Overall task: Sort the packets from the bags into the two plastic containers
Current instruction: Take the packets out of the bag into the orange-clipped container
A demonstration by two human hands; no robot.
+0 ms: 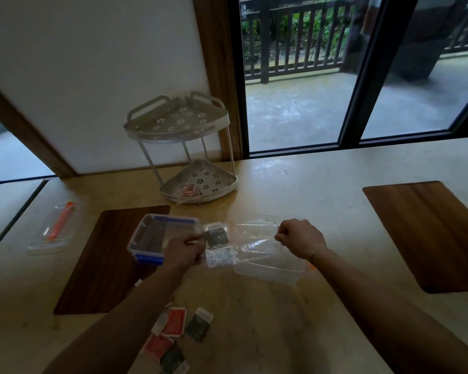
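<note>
A clear plastic bag [257, 238] is stretched between both hands above the table. My right hand [300, 240] pinches its right end. My left hand [183, 251] grips its left end, where a dark green packet [217, 237] and a white packet [220, 256] sit. A blue-clipped clear container [146, 236] stands left of my left hand. A second clear container [270, 269] lies under the bag, partly hidden. Loose red packets [174, 322] and green packets [199, 325] lie near the front edge.
A two-tier metal corner rack [189, 147] stands at the back, with a red packet on its lower shelf. A clear lid with an orange strip [56, 228] lies far left. Two dark wooden mats [103, 263] [430, 233] lie on the beige table.
</note>
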